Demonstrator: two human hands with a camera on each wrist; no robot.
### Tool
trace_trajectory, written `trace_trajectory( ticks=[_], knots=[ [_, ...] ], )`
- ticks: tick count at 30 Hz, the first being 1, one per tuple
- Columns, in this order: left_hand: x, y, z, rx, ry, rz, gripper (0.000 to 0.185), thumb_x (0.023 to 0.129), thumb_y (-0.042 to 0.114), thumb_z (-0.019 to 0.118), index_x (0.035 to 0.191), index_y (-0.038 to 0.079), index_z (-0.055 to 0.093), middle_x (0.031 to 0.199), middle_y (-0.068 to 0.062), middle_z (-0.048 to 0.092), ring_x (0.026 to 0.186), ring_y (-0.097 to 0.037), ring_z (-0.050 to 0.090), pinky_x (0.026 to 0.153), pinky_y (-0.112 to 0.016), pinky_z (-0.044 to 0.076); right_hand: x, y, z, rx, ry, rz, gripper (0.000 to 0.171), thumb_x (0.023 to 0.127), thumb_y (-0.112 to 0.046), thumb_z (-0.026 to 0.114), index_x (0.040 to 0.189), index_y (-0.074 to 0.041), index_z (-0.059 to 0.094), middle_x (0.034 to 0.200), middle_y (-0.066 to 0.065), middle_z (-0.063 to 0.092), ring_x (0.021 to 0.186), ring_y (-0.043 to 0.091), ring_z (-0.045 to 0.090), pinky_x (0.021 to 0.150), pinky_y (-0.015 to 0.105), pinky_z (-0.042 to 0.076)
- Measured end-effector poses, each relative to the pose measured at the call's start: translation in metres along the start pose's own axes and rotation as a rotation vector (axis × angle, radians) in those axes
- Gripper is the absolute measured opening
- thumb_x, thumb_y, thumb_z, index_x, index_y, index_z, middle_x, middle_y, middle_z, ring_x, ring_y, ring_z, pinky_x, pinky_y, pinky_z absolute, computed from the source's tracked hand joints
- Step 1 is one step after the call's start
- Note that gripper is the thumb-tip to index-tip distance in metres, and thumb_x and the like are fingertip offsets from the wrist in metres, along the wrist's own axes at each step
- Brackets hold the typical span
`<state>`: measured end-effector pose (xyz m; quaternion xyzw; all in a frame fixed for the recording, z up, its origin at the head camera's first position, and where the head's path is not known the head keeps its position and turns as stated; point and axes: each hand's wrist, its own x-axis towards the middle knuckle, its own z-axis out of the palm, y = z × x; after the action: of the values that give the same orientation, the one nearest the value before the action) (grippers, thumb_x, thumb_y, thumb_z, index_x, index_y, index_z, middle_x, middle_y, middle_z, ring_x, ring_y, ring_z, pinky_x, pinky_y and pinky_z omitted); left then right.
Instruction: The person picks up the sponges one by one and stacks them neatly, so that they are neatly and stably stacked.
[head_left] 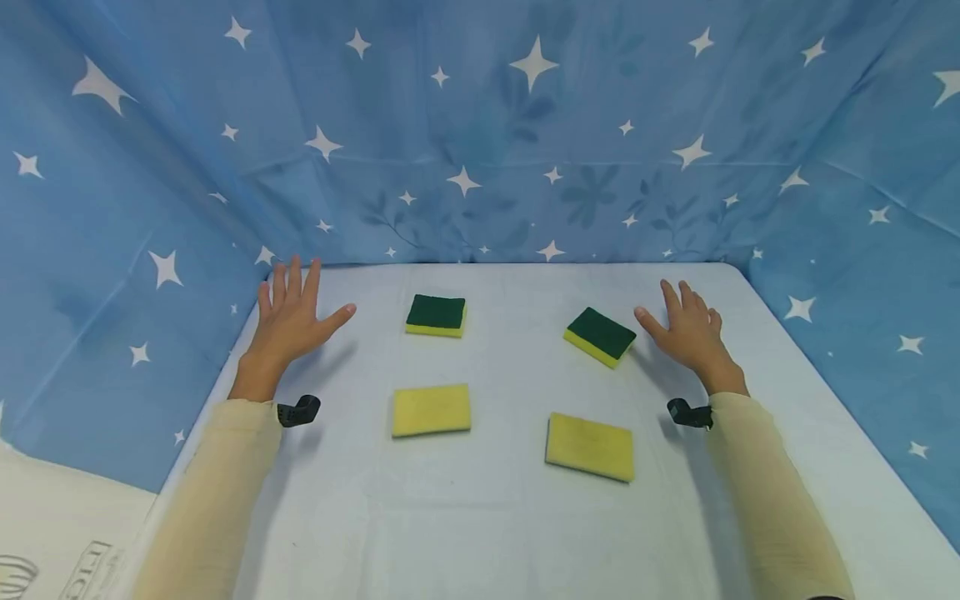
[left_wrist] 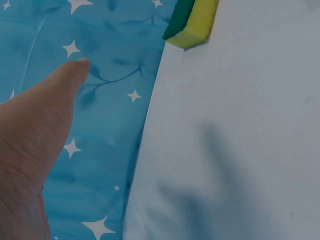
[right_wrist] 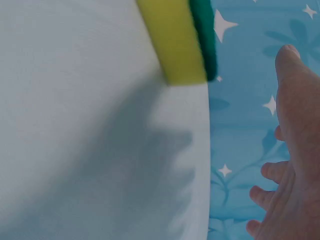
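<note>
My left hand [head_left: 291, 323] is held over the table's left side with fingers spread, holding nothing. To its right lies a sponge [head_left: 437, 314] with its dark green scouring side up; the left wrist view catches a corner of this sponge [left_wrist: 195, 25]. On the right, my right hand [head_left: 690, 335] hovers with fingers apart and nothing in it. Just left of it a second green-topped sponge [head_left: 600, 335] lies at an angle, also seen as a sponge [right_wrist: 175, 40] in the right wrist view. Nearer me are two sponges yellow side up, one left [head_left: 432, 410], one right [head_left: 589, 447].
A white-covered table [head_left: 480, 533] carries the sponges. Blue star-patterned curtain [head_left: 480, 125] hangs along its back and both sides. Pale printed cloth [head_left: 67, 525] shows at the lower left. Small black wrist cameras [head_left: 298, 411] sit at both cuffs.
</note>
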<state>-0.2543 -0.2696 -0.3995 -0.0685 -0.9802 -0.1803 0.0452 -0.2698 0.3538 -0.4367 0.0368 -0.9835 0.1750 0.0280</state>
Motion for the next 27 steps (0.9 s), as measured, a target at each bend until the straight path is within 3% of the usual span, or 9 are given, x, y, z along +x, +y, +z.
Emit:
trace_trajectory(
  ticks=[8,15,20,27],
  knots=[
    [-0.009,0.004,0.001,-0.041,0.004,0.001,0.107,0.103,0.067,0.054,0.171,0.005,-0.001,0.175,-0.028,-0.012,0.159,-0.046,-0.019,0.122,-0.071,-0.011,-0.006,-0.016,0.000,0.018,-0.005,-0.032,0.095,0.109,-0.065,0.042,0.168,0.004,0.015,0.169,0.040,0.008,0.154,0.061,0.009,0.118,0.081,0.004],
    [-0.019,0.013,0.002,-0.169,0.026,0.062,0.107,0.102,0.060,0.062,0.171,0.004,0.003,0.176,-0.028,-0.002,0.161,-0.047,-0.006,0.123,-0.072,-0.001,-0.011,-0.022,0.001,0.034,0.022,-0.053,0.094,0.109,-0.064,0.043,0.168,0.004,0.016,0.169,0.039,0.009,0.155,0.060,0.010,0.117,0.081,0.007],
    [-0.030,0.020,0.011,-0.272,-0.001,0.096,0.110,0.100,0.053,0.069,0.172,0.006,-0.001,0.177,-0.024,0.002,0.162,-0.045,0.002,0.122,-0.075,0.006,-0.016,-0.024,0.004,0.091,0.019,-0.053,0.093,0.110,-0.063,0.042,0.168,0.005,0.015,0.169,0.040,0.008,0.154,0.061,0.011,0.116,0.083,0.008],
    [-0.052,0.027,0.020,-0.340,-0.009,0.097,0.113,0.098,0.053,0.073,0.173,0.012,-0.002,0.178,-0.018,0.000,0.163,-0.042,-0.003,0.122,-0.076,0.007,-0.021,-0.032,0.006,0.116,0.041,-0.077,0.091,0.111,-0.061,0.043,0.168,0.004,0.016,0.170,0.039,0.009,0.155,0.060,0.012,0.116,0.083,0.008]
  ],
)
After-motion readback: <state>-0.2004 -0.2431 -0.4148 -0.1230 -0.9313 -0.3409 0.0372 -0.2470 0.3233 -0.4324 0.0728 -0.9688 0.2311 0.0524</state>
